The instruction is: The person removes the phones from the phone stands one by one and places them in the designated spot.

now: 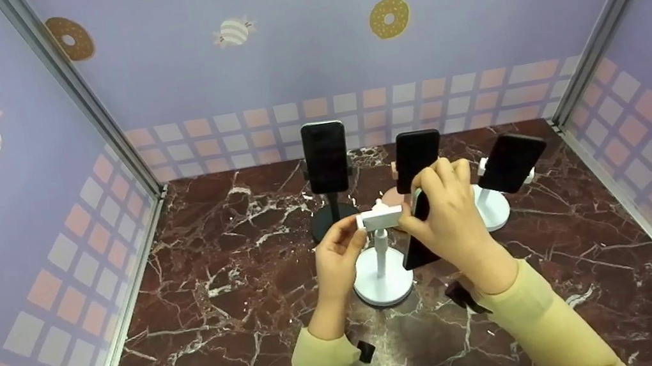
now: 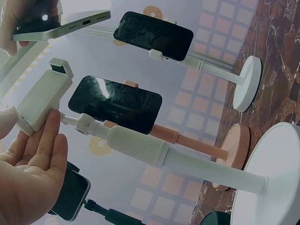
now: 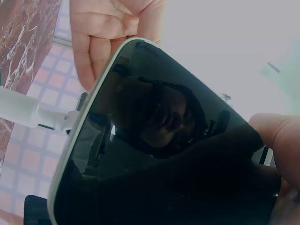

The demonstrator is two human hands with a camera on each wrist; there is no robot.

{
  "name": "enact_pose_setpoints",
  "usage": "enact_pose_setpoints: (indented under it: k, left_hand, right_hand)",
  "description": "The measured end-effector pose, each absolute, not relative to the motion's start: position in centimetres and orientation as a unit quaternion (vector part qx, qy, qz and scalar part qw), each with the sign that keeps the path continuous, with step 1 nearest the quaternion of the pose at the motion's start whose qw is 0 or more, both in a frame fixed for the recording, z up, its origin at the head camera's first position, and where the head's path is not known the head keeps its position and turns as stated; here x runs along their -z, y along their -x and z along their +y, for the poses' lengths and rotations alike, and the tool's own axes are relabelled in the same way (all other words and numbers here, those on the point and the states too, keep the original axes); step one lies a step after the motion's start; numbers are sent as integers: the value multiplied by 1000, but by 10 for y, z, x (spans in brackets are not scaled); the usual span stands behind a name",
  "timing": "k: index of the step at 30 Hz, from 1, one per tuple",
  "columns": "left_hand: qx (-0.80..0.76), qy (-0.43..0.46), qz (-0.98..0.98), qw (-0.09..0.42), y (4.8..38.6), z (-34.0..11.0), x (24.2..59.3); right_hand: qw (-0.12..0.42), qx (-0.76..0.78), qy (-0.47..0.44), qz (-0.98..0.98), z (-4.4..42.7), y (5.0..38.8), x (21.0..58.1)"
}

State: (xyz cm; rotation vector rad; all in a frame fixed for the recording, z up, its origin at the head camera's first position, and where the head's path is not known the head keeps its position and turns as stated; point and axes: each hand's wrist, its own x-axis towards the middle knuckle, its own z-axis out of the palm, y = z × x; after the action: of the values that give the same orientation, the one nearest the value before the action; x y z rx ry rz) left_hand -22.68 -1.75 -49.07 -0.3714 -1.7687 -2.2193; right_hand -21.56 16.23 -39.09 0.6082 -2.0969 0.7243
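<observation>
A white phone stand stands upright before me, its holder head bare of any phone. My left hand grips the left end of that head, thumb on one side and fingers beneath, as the left wrist view shows. In my right hand is a dark-screened smartphone with a pale green edge, pinched by its side and tilted. It is just right of the holder head in the head view; the left wrist view shows a gap between the two. My right fingers partly hide the phone.
Behind stand three more stands bearing phones: a black stand with its phone, a pink stand with its phone, and a second white stand with a tilted phone. Patterned walls enclose the marbled tabletop.
</observation>
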Motion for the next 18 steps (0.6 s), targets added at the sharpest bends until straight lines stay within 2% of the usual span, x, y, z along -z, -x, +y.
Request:
enact_pose_setpoints:
  k: [8, 18]
  left_hand:
    - [769, 129, -611, 137, 226, -18, 491]
    - [771, 120, -611, 136, 226, -18, 491]
  right_hand:
    - [417, -290, -227, -831, 174, 218, 402]
    - [387, -282, -185, -858, 188, 218, 417]
